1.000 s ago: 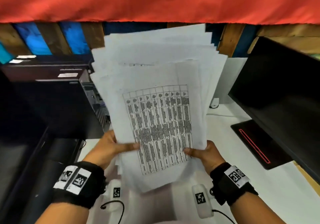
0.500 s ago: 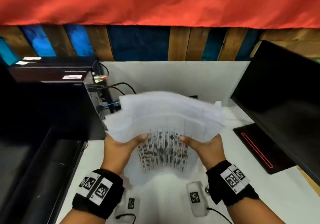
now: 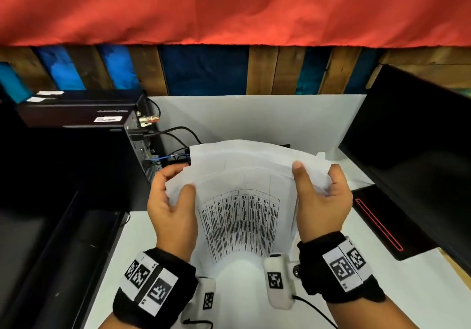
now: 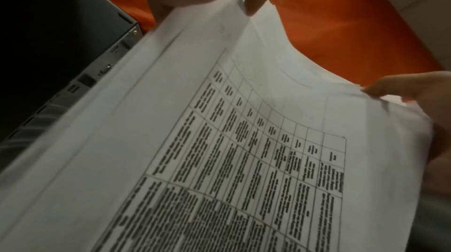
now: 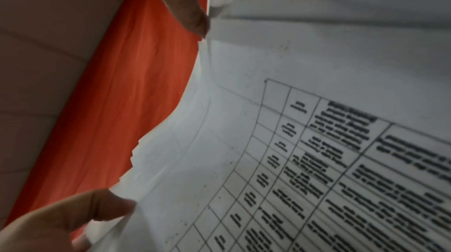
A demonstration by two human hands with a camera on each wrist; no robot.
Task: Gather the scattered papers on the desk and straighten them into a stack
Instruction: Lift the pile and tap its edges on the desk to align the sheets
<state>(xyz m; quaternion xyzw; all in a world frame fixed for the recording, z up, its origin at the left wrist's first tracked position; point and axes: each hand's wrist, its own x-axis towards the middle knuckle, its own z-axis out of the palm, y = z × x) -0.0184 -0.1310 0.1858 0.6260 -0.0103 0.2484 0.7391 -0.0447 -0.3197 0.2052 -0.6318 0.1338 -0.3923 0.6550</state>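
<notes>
Gripping the papers (image 3: 237,176) by both side edges — left hand (image 3: 170,209) and right hand (image 3: 321,201) are pinching; light, floppy, slippery sheets are sagging above the bench (image 3: 254,290).

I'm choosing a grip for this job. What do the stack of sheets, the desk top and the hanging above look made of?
Stack of sheets: thin matte white paper with a printed table; it bows between both hands. Desk top: smooth white, probably laminate. Hanging: red-orange cloth, going by its soft creases.
</notes>
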